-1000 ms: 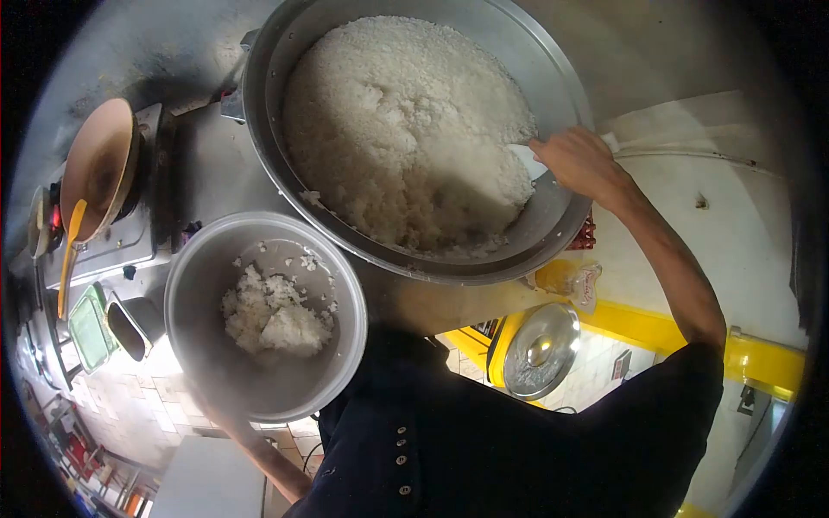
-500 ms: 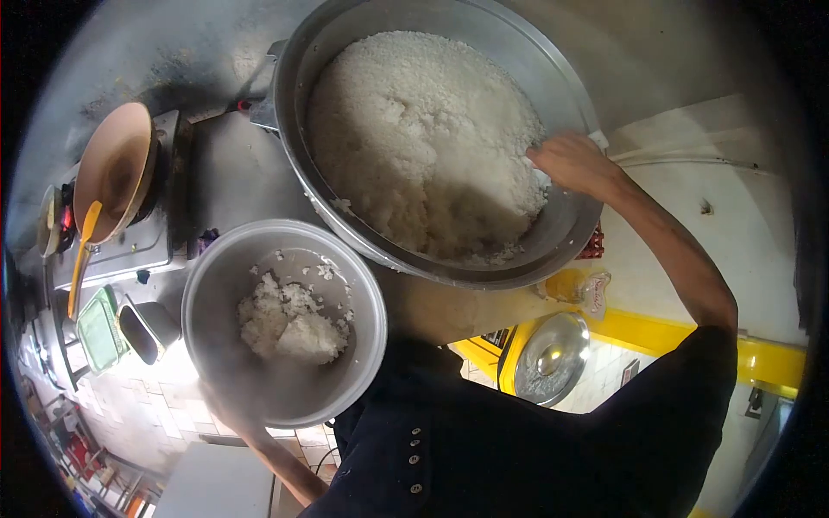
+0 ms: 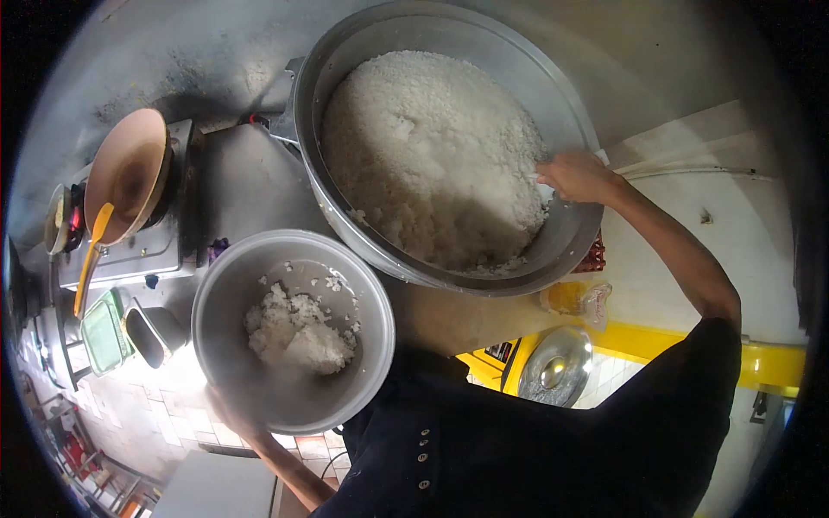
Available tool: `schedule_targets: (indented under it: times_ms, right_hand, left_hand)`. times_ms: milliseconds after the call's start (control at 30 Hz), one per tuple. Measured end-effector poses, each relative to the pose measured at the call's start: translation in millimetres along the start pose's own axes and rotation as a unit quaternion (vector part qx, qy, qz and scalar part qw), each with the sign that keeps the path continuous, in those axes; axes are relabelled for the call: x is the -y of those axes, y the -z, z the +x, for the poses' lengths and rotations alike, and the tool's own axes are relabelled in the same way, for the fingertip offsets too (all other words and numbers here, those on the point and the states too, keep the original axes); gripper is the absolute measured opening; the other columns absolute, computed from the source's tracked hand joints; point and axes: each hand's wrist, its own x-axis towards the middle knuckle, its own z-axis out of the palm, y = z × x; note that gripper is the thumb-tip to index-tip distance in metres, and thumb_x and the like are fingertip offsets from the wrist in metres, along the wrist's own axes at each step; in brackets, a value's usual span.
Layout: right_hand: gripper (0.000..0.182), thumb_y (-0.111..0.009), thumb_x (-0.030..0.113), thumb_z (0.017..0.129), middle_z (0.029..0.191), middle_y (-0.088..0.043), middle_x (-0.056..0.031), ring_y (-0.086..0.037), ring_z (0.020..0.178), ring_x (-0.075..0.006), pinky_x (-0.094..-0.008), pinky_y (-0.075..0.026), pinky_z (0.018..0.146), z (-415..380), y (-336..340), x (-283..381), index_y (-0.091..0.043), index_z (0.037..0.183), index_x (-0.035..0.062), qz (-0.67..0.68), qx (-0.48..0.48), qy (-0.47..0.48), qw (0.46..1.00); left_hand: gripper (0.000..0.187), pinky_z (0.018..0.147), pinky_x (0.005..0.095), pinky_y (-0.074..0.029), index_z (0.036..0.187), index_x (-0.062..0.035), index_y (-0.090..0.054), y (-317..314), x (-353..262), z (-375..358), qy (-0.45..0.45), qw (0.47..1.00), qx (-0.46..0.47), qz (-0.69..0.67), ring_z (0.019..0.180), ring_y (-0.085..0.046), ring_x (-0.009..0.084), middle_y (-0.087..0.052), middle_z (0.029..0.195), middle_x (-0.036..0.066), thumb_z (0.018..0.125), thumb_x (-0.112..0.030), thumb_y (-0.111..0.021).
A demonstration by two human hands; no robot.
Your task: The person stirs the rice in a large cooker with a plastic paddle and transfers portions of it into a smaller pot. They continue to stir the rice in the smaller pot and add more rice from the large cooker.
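Counter (image 3: 255,186) bears stove (image 3: 147,259) with pan (image 3: 129,173); right hand (image 3: 580,177) clamped on paddle (image 3: 547,193), left hand (image 3: 233,416) at smaller pot (image 3: 223,311), grip unclear

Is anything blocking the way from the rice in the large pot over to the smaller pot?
Only the wall of the large pot and the rim of the smaller pot come between; nothing else visible blocks the rice.
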Motion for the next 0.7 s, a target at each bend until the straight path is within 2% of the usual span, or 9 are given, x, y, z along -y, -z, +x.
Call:
schedule_targets:
  times_ms: [33,100,233,300,400,500,533,633,700]
  right_hand:
    - [0.023,-0.057,0.020,0.092,0.072,-0.061,-0.0210,-0.062,0.075,-0.0396,-0.0494,-0.046,0.072,0.7,-2.5,-3.8,-0.060,0.081,0.0001,-0.001,-0.005,-0.003,1.000]
    - [0.025,-0.054,0.024,0.095,0.067,-0.059,-0.0208,-0.058,0.069,-0.0420,-0.0511,-0.042,0.064,1.0,-12.0,-11.0,-0.058,0.082,0.0028,-0.007,-0.040,0.049,0.998]
    - [0.025,-0.053,0.024,0.095,0.067,-0.059,-0.0201,-0.059,0.068,-0.0416,-0.0505,-0.042,0.064,2.8,-10.3,-7.4,-0.058,0.081,0.0033,0.000,-0.034,0.045,0.998]
    - [0.024,-0.054,0.024,0.094,0.067,-0.059,-0.0196,-0.059,0.068,-0.0404,-0.0499,-0.043,0.064,6.5,-14.1,-6.6,-0.059,0.082,0.0042,-0.013,-0.025,0.066,0.997]
    - [0.021,-0.056,0.023,0.093,0.067,-0.060,-0.0193,-0.060,0.067,-0.0385,-0.0488,-0.044,0.064,4.9,-19.7,-5.7,-0.060,0.084,0.0045,-0.033,-0.040,0.105,0.993]
    - [0.022,-0.056,0.024,0.092,0.066,-0.060,-0.0184,-0.062,0.068,-0.0369,-0.0473,-0.046,0.066,-9.0,10.6,6.2,-0.061,0.085,0.0034,-0.008,0.037,0.062,0.997]
    - [0.022,-0.056,0.024,0.092,0.066,-0.060,-0.0184,-0.062,0.068,-0.0369,-0.0473,-0.046,0.066,-8.3,15.2,1.0,-0.061,0.085,0.0034,-0.005,0.038,0.064,0.997]
    - [0.024,-0.056,0.024,0.093,0.065,-0.060,-0.0179,-0.062,0.069,-0.0366,-0.0469,-0.047,0.066,-3.3,12.4,-0.7,-0.060,0.085,0.0020,-0.006,0.011,0.080,0.997]
    - [0.025,-0.055,0.024,0.094,0.064,-0.059,-0.0176,-0.062,0.069,-0.0369,-0.0472,-0.046,0.066,-0.3,13.4,24.7,-0.059,0.083,0.0024,0.024,0.024,-0.059,0.998]
  left_hand:
    - [0.059,0.107,0.0378,-0.035,0.142,-0.0019,-0.041,-4.7,-19.3,1.6,-0.004,1.000,-0.002,-0.003,0.129,-0.042,0.0274,-0.037,0.145,0.020,0.102,-0.045,-0.036]
    - [0.060,0.110,0.0387,-0.033,0.143,-0.0012,-0.038,-7.8,-54.1,-2.2,0.130,0.990,-0.023,-0.044,0.135,-0.036,0.0290,-0.030,0.150,0.021,0.102,-0.044,-0.035]
    - [0.062,0.110,0.0396,-0.032,0.143,0.0037,-0.035,8.0,22.2,15.5,0.142,0.988,0.055,-0.034,0.134,-0.037,0.0301,-0.028,0.151,0.021,0.102,-0.043,-0.035]
    - [0.061,0.110,0.0399,-0.032,0.145,0.0033,-0.033,13.0,30.2,16.1,0.033,0.975,0.137,0.175,0.135,-0.035,0.0319,-0.028,0.151,0.022,0.103,-0.040,-0.036]
    - [0.052,0.111,0.0399,-0.031,0.146,-0.0043,-0.035,6.5,17.1,12.1,0.069,0.994,0.078,0.030,0.136,-0.034,0.0339,-0.028,0.150,0.023,0.103,-0.034,-0.038]
    - [0.048,0.112,0.0394,-0.031,0.146,-0.0085,-0.036,13.4,53.3,16.0,0.075,0.992,0.090,0.053,0.136,-0.034,0.0356,-0.030,0.149,0.024,0.103,-0.029,-0.040]
    - [0.048,0.112,0.0394,-0.031,0.146,-0.0085,-0.036,10.4,35.3,12.9,0.075,0.992,0.090,0.057,0.136,-0.034,0.0356,-0.030,0.149,0.024,0.103,-0.029,-0.040]
    - [0.047,0.111,0.0415,-0.033,0.145,-0.0066,-0.036,12.2,10.9,7.5,0.040,0.997,0.069,0.020,0.135,-0.036,0.0373,-0.032,0.147,0.025,0.101,-0.023,-0.043]
    - [0.049,0.109,0.0436,-0.035,0.144,-0.0056,-0.037,16.3,38.4,6.4,-0.222,0.963,0.026,0.154,0.133,-0.038,0.0393,-0.034,0.146,0.025,0.098,-0.019,-0.049]
